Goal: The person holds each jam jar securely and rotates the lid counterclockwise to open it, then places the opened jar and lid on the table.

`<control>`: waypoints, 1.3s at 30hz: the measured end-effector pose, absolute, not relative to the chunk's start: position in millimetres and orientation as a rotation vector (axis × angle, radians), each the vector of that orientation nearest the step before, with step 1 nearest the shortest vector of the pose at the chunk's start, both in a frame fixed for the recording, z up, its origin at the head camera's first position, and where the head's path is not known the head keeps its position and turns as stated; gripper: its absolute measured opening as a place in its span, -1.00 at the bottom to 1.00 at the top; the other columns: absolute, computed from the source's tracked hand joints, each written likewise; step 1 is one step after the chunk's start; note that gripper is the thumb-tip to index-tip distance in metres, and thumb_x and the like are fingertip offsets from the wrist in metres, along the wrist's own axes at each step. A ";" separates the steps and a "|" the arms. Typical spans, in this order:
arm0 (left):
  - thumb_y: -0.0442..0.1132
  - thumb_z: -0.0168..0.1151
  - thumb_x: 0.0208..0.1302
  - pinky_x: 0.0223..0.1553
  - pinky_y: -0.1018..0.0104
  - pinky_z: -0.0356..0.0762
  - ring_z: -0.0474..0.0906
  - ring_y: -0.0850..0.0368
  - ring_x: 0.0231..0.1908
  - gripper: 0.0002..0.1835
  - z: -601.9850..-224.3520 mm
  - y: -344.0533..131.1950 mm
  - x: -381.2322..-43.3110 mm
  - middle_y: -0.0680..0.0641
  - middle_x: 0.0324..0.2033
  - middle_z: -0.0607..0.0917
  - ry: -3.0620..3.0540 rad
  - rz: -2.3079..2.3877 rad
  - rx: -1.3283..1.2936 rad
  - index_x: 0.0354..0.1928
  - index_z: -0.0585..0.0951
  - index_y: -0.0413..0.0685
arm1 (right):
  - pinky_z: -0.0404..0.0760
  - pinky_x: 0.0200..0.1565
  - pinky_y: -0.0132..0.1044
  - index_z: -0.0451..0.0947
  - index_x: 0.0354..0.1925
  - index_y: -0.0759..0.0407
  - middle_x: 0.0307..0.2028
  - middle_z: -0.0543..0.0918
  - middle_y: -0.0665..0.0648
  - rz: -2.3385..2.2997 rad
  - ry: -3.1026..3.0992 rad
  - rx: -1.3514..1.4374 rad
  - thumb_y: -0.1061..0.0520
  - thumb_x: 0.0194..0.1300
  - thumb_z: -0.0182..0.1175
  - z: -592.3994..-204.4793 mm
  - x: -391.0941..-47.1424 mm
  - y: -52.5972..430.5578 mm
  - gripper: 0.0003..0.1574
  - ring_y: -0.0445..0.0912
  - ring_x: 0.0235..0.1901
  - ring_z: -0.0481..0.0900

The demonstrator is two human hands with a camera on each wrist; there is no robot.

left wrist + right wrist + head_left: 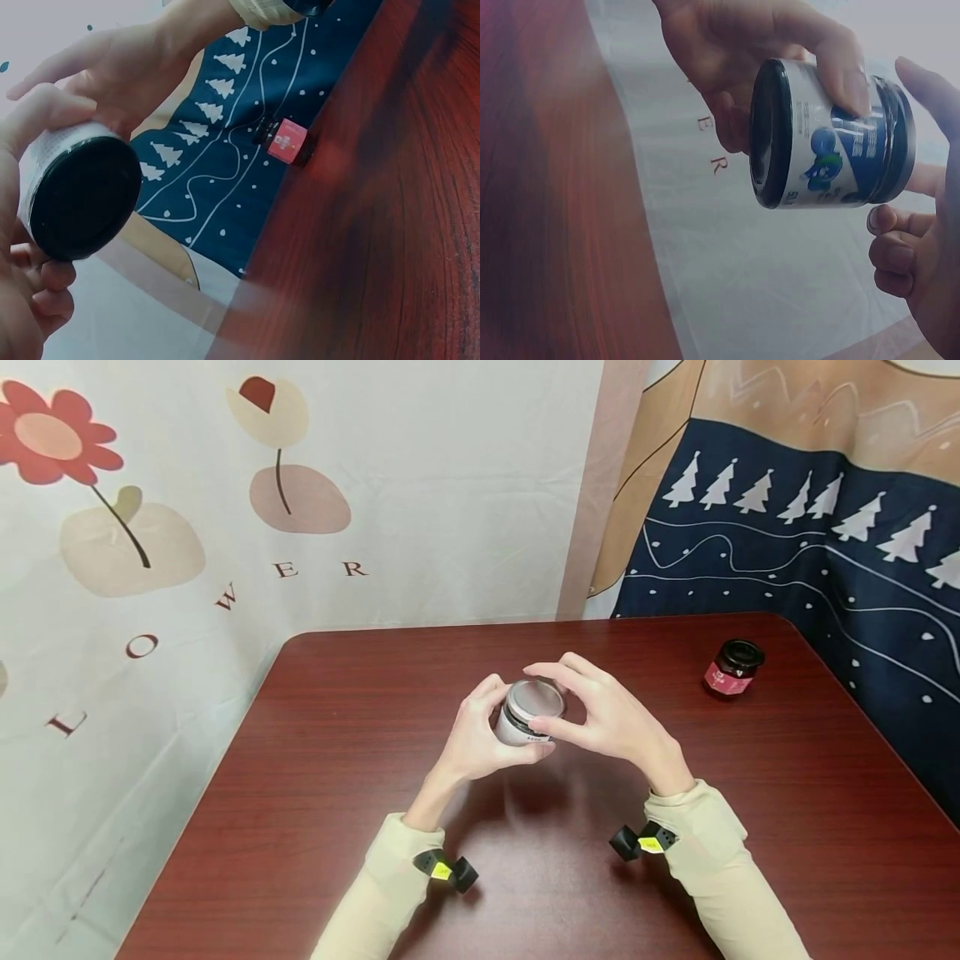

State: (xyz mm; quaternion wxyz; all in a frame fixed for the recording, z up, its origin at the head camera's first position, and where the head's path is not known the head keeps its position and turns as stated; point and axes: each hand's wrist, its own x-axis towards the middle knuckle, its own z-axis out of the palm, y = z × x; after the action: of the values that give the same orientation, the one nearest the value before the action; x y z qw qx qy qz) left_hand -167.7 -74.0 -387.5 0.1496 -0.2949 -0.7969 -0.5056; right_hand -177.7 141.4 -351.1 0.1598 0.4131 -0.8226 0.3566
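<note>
Above the table, my left hand (480, 727) grips a jar (825, 146) round its body. Blueberries are pictured on its white and blue label, and its dark base (86, 199) faces the left wrist camera. The lid (536, 698) looks shiny grey from above and dark from the side. My right hand (611, 710) is around the lid, thumb and forefinger spread to either side. In the right wrist view a gap shows between the right thumb (934, 86) and the lid, while its other fingers curl below the lid's edge.
A second jar (733, 668), with a black lid and a pinkish-red label, stands at the table's back right. The reddish-brown table (360, 693) has rounded far corners. Behind it hang a pale flower-print cloth (450, 527) and a dark blue tree-print cloth (787, 552).
</note>
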 end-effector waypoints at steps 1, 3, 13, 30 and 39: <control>-0.06 0.63 -0.24 -0.33 0.31 0.43 0.43 0.22 -0.32 -0.51 -387.4 -73.5 -167.4 0.13 -0.35 0.48 -2.295 -1.421 -0.827 -0.16 0.71 0.02 | 0.50 -0.17 -0.34 0.52 0.26 0.03 -0.16 0.51 -0.07 1.014 -2.352 1.163 -0.08 0.21 0.44 -351.1 -177.8 141.3 -0.31 -0.25 -0.20 0.44; -0.02 0.64 -0.26 -0.31 0.30 0.43 0.43 0.23 -0.30 -0.46 -387.7 -72.4 -166.9 0.12 -0.35 0.48 -2.305 -1.342 -0.782 -0.13 0.71 0.01 | 0.51 -0.18 -0.34 0.54 0.22 0.06 -0.17 0.52 -0.07 1.000 -2.362 1.126 -0.07 0.21 0.44 -351.6 -178.0 141.0 -0.34 -0.25 -0.21 0.44; 0.07 0.63 -0.30 -0.41 0.25 0.51 0.45 0.20 -0.36 -0.33 -389.2 -69.5 -164.0 0.06 -0.32 0.43 -2.369 -1.025 -0.591 -0.05 0.68 -0.03 | 0.46 -0.41 -0.32 0.56 0.08 -0.02 -0.34 0.49 -0.11 1.012 -2.485 0.956 -0.21 0.26 0.38 -353.8 -176.8 136.3 -0.47 -0.18 -0.41 0.44; 0.07 0.55 -0.29 -0.59 0.28 0.48 0.40 0.19 -0.52 -0.43 -394.4 -65.7 -164.9 0.02 -0.33 0.42 -2.347 -0.754 -0.586 -0.19 0.61 -0.03 | 0.51 -0.37 -0.24 0.51 -0.01 -0.08 -0.38 0.52 -0.08 1.033 -2.661 0.831 -0.39 0.25 0.29 -357.2 -175.5 131.6 -0.44 -0.18 -0.47 0.47; 0.06 0.55 -0.31 -0.57 0.28 0.48 0.41 0.19 -0.50 -0.41 -394.6 -66.0 -165.2 0.03 -0.33 0.43 -2.349 -0.754 -0.615 -0.18 0.61 -0.04 | 0.55 -0.35 -0.26 0.53 -0.06 -0.04 -0.37 0.54 -0.08 1.044 -2.657 0.870 -0.34 0.24 0.33 -357.4 -176.7 132.8 -0.48 -0.20 -0.45 0.49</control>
State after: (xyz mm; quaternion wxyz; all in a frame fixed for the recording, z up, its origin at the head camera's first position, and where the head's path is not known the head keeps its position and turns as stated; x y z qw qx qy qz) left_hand -165.2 -66.0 -394.6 0.2951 -0.2311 -0.8828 -0.2832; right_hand -176.7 132.8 -357.4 0.0788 0.2907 -0.8875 0.3487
